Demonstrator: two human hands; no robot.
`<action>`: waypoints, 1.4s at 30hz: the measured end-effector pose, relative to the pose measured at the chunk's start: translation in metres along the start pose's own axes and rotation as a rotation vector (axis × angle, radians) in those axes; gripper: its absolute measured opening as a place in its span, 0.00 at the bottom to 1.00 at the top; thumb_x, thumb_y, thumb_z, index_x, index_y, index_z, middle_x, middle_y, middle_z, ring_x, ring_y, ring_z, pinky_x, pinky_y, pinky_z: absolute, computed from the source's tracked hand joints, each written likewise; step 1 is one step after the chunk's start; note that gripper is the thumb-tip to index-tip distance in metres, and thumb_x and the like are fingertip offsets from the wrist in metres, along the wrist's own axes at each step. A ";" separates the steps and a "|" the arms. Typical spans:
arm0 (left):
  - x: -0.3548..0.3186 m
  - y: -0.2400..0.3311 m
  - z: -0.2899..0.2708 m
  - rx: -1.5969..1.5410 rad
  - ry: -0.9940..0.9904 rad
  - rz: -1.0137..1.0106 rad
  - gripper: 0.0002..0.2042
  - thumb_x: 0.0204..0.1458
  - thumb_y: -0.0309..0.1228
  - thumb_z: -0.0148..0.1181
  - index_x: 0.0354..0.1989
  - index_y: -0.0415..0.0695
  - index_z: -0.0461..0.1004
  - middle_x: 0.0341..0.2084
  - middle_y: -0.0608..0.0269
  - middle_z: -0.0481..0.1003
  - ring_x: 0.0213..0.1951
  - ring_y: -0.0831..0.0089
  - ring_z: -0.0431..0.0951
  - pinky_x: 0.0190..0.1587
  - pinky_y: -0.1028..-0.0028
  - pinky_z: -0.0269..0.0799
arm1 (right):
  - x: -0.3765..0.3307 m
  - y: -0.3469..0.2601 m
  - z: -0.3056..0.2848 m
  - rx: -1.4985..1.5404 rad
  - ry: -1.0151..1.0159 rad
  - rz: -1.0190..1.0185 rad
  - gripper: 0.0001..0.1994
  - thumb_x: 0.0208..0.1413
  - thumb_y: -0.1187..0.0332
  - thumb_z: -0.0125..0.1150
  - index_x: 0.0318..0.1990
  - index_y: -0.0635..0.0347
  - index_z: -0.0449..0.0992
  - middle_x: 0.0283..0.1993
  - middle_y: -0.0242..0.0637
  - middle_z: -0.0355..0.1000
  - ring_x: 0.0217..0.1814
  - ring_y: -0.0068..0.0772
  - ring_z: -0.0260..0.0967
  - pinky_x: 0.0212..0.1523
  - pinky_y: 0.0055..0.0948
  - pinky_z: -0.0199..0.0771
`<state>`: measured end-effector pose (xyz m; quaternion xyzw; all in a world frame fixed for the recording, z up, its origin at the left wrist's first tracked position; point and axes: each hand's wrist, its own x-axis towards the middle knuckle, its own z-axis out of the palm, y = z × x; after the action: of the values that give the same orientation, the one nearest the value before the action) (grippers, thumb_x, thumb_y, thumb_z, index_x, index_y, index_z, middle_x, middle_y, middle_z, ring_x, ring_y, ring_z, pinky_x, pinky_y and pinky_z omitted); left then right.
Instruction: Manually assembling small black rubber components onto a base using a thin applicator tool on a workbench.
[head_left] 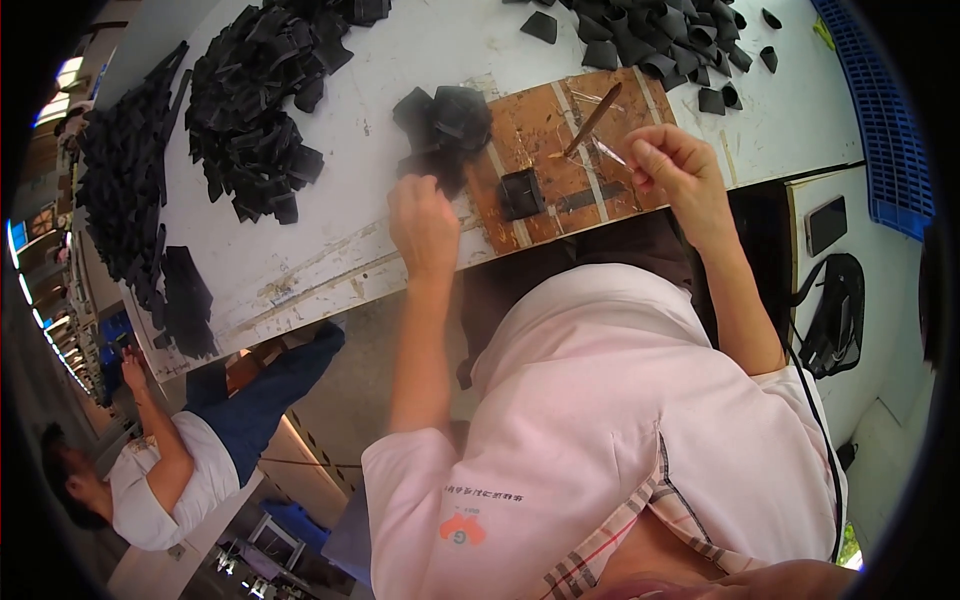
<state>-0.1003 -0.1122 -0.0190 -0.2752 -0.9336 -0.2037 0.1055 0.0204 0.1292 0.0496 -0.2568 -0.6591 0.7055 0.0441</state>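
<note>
Table (400, 70): white, worn top, upper half of frame. Black fabric pieces heaped at upper left (255, 110) and upper centre-right (650, 35); soft, folded, matte. Brown work board (545, 135), scratched and glue-streaked, at table's near edge, centre. Small black bundle (445, 125) at board's left edge.

Step in hand, judged: assembling one piece at a time on the board. Left hand (422, 225) clenched just below the bundle; contents can't be told. Right hand (672, 165) pinches a thin clear strip (612, 152) beside a brown stick (590, 118). Single black piece (522, 193) lies flat on board. Next move needs fine fingertip alignment.
</note>
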 end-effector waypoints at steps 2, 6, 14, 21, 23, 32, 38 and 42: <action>0.003 -0.005 0.000 -0.013 -0.002 0.019 0.05 0.39 0.21 0.52 0.28 0.38 0.67 0.30 0.55 0.67 0.36 0.56 0.66 0.38 0.64 0.64 | -0.006 -0.003 0.015 -0.070 -0.136 0.012 0.08 0.55 0.69 0.50 0.33 0.65 0.71 0.24 0.27 0.67 0.25 0.14 0.63 0.26 0.13 0.64; 0.004 -0.013 -0.003 -0.036 0.019 0.040 0.05 0.41 0.20 0.53 0.29 0.39 0.67 0.31 0.56 0.67 0.37 0.57 0.67 0.39 0.64 0.64 | -0.007 0.005 0.040 -0.207 -0.297 -0.019 0.08 0.54 0.69 0.51 0.32 0.66 0.71 0.23 0.28 0.67 0.25 0.15 0.63 0.27 0.16 0.65; 0.006 -0.006 0.004 -0.080 0.121 -0.199 0.04 0.43 0.25 0.53 0.27 0.38 0.66 0.29 0.53 0.66 0.37 0.55 0.65 0.37 0.63 0.63 | -0.003 -0.005 0.066 -0.442 -0.393 -0.086 0.08 0.52 0.70 0.51 0.31 0.69 0.71 0.21 0.33 0.67 0.23 0.19 0.60 0.25 0.21 0.62; 0.004 -0.020 0.011 -0.081 0.103 -0.218 0.05 0.43 0.26 0.55 0.25 0.40 0.66 0.28 0.54 0.65 0.35 0.55 0.66 0.36 0.62 0.63 | -0.006 0.000 0.061 -0.391 -0.368 -0.052 0.07 0.51 0.71 0.52 0.30 0.68 0.71 0.19 0.30 0.65 0.22 0.17 0.58 0.24 0.20 0.61; 0.007 -0.019 0.011 -0.083 0.096 -0.258 0.04 0.43 0.25 0.55 0.25 0.40 0.66 0.29 0.54 0.65 0.36 0.55 0.66 0.37 0.63 0.63 | -0.005 0.001 0.063 -0.383 -0.366 -0.077 0.07 0.51 0.71 0.52 0.30 0.68 0.71 0.19 0.30 0.65 0.22 0.16 0.57 0.23 0.20 0.60; 0.009 -0.015 0.013 -0.051 0.069 -0.229 0.06 0.45 0.25 0.53 0.29 0.37 0.65 0.30 0.53 0.65 0.37 0.56 0.65 0.38 0.63 0.63 | -0.006 -0.001 0.067 -0.410 -0.411 -0.117 0.07 0.49 0.72 0.52 0.29 0.69 0.71 0.21 0.38 0.68 0.23 0.25 0.63 0.25 0.25 0.64; 0.006 -0.019 0.015 -0.144 0.160 -0.268 0.07 0.44 0.25 0.55 0.27 0.37 0.64 0.31 0.52 0.65 0.37 0.54 0.65 0.38 0.63 0.62 | -0.003 0.002 0.064 -0.411 -0.408 -0.091 0.07 0.47 0.72 0.52 0.30 0.69 0.72 0.22 0.44 0.70 0.25 0.33 0.68 0.28 0.29 0.67; 0.009 -0.019 0.012 -0.152 0.088 -0.329 0.03 0.43 0.23 0.53 0.25 0.39 0.65 0.29 0.53 0.65 0.36 0.55 0.65 0.38 0.63 0.62 | -0.007 0.005 0.065 -0.437 -0.427 -0.087 0.08 0.47 0.71 0.53 0.30 0.68 0.72 0.23 0.44 0.70 0.26 0.35 0.69 0.28 0.29 0.67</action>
<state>-0.1194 -0.1173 -0.0329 -0.1168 -0.9425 -0.2998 0.0905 0.0001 0.0668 0.0466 -0.0778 -0.7999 0.5826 -0.1214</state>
